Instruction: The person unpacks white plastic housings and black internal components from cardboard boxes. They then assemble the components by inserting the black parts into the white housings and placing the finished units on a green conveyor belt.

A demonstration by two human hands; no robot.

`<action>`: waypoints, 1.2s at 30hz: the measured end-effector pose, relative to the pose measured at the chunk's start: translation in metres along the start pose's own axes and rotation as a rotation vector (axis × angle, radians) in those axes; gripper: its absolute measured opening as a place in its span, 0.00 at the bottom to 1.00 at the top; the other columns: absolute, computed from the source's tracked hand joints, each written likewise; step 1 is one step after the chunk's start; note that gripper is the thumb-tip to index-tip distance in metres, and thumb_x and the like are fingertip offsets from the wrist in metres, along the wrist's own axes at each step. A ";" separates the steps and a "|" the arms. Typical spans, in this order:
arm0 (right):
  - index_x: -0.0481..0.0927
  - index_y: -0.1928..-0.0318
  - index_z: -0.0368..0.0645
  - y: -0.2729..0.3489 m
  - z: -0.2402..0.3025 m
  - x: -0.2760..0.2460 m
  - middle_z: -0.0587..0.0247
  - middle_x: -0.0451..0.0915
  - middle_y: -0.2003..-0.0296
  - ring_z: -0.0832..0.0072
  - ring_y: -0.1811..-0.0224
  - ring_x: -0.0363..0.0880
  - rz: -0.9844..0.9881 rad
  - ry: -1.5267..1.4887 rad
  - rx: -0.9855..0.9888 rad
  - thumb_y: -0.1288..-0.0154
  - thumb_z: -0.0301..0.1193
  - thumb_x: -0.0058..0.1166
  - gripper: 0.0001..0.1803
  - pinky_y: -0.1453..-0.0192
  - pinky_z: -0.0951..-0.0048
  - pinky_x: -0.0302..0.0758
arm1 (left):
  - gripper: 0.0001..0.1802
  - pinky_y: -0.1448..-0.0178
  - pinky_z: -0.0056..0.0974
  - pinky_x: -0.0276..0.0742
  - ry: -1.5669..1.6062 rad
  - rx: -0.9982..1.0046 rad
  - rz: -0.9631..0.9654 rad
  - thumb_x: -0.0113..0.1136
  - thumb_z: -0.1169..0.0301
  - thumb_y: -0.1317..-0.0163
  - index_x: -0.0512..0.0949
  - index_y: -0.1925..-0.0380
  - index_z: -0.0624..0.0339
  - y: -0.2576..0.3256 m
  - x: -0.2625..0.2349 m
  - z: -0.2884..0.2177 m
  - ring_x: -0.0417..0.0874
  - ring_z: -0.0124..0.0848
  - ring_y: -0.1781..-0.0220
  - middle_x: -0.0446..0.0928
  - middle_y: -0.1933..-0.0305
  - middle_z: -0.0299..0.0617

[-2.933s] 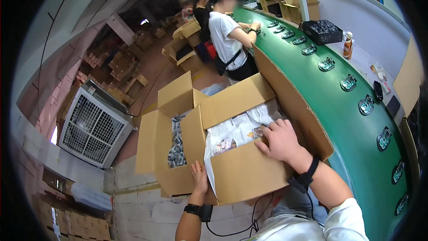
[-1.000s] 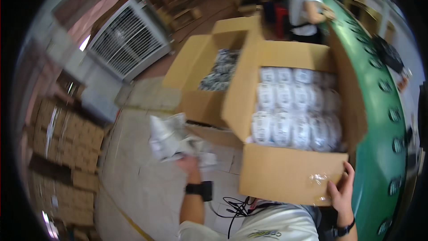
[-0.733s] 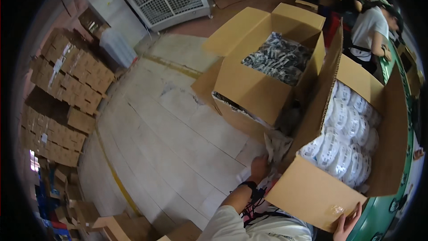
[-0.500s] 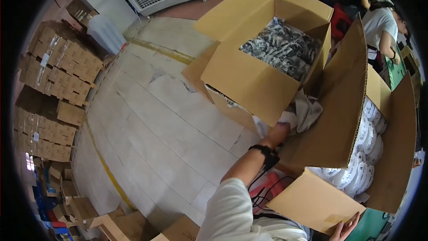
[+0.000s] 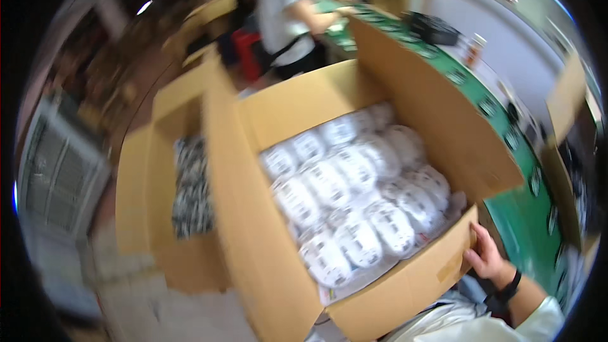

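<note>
An open cardboard box [image 5: 384,294] stands in front of me, packed with rows of white rounded items [image 5: 356,168] wrapped in clear printed bags. At its near right corner my right hand [image 5: 487,254] grips the raised edge of the near cardboard flap [image 5: 443,272], with the thumb on the near side and the fingers curled over. A dark band sits on that wrist. My left hand is out of the picture.
Left of it stands a second open box [image 5: 136,193] of dark bagged pieces [image 5: 192,187]. A green workbench [image 5: 516,221] with small round parts runs along the right. Beyond, a person in a white shirt [image 5: 282,16] works at the bench. An air cooler [image 5: 60,164] stands far left.
My view has swung right, onto the box of white items. My left hand, earlier reaching to pale cloth between the boxes, has left the picture. The right hand stays at the flap.
</note>
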State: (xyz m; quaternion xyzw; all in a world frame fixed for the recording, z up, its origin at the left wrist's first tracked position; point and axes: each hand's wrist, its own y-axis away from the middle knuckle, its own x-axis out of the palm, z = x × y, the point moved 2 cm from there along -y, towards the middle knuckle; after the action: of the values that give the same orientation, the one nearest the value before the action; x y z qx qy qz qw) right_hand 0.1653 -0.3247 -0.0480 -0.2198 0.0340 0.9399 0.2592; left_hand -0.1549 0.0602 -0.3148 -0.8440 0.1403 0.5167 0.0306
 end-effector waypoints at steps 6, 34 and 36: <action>0.65 0.25 0.42 -0.007 0.053 0.008 0.48 0.77 0.55 0.52 0.53 0.78 0.008 0.352 -0.152 0.31 0.28 0.61 0.36 0.49 0.60 0.77 | 0.24 0.38 0.53 0.76 -0.012 0.110 0.232 0.62 0.68 0.36 0.73 0.40 0.60 0.010 -0.036 0.015 0.81 0.47 0.41 0.77 0.42 0.54; 0.66 0.30 0.30 -0.130 0.078 -0.065 0.22 0.46 0.26 0.30 0.31 0.67 -0.461 0.467 0.041 0.37 0.41 0.63 0.41 0.32 0.48 0.75 | 0.25 0.32 0.44 0.72 0.988 -0.070 -0.602 0.58 0.67 0.26 0.73 0.38 0.78 0.125 -0.228 -0.114 0.77 0.41 0.36 0.76 0.35 0.53; 0.64 0.28 0.29 -0.125 0.050 -0.058 0.20 0.45 0.26 0.29 0.34 0.70 -0.441 0.571 0.042 0.35 0.43 0.62 0.43 0.31 0.49 0.74 | 0.26 0.31 0.44 0.72 1.092 -0.184 -0.533 0.59 0.66 0.26 0.73 0.37 0.77 0.122 -0.220 -0.105 0.77 0.41 0.35 0.76 0.35 0.52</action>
State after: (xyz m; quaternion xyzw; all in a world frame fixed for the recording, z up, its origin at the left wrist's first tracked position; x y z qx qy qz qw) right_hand 0.2523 -0.2354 0.0286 -0.4703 0.0763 0.7610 0.4403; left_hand -0.1907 -0.0325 -0.0612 -0.9921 -0.1251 -0.0059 0.0095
